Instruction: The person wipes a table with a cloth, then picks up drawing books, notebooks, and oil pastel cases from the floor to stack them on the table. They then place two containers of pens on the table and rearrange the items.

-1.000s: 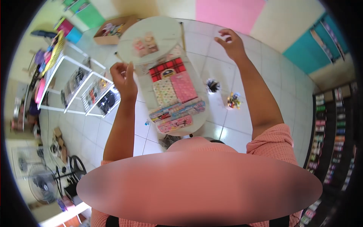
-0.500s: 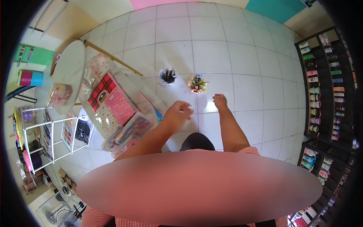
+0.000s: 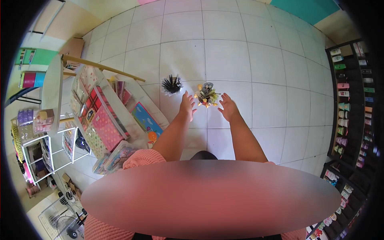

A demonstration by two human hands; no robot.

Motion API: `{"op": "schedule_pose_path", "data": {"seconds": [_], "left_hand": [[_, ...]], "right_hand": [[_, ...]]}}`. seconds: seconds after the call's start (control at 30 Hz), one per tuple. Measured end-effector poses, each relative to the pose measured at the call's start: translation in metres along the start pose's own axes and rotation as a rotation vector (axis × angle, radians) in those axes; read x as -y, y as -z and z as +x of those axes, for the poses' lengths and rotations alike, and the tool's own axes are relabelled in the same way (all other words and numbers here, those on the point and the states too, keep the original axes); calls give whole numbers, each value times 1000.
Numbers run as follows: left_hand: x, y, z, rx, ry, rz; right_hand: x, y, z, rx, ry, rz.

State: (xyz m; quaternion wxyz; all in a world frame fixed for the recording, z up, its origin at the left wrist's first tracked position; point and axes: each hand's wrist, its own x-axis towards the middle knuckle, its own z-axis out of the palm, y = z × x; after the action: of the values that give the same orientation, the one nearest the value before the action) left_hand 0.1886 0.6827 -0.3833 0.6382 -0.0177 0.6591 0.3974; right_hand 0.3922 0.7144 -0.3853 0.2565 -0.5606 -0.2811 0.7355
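On the white tiled floor stands a holder full of small items with yellow, grey and red tops [image 3: 207, 95]. My left hand [image 3: 187, 105] is just left of it, open, fingers spread. To its right is my right hand [image 3: 228, 106], also open, with fingers apart. Neither hand holds anything, and whether a fingertip touches the holder is hard to tell. A second holder with dark, pen-like items [image 3: 172, 85] stands further left, up beyond my left hand.
At left, a pale shelf unit carries packaged patterned fabrics [image 3: 106, 128] and a blue picture sheet [image 3: 146, 121]. A white wire rack [image 3: 51, 154] and a fan [image 3: 72, 232] stand beyond. Dark shelves [image 3: 347, 104] with small products line the right.
Both hands have moved in to either side of the colourful holder. Their fingers have opened and spread. The view has shifted slightly, and more of the left shelf unit shows.
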Motion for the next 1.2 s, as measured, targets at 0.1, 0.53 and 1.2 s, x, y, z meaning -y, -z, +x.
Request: {"op": "schedule_pose_path", "data": {"seconds": [0.1, 0.53, 1.2], "left_hand": [[2, -11, 10, 109, -17, 45], [26, 1, -59, 147, 115, -63], [-187, 59, -396, 390, -355, 98]], "right_hand": [[9, -13, 12, -29, -136, 389], [-46, -26, -29, -35, -204, 217], [199, -189, -296, 11, 695, -494]]}}
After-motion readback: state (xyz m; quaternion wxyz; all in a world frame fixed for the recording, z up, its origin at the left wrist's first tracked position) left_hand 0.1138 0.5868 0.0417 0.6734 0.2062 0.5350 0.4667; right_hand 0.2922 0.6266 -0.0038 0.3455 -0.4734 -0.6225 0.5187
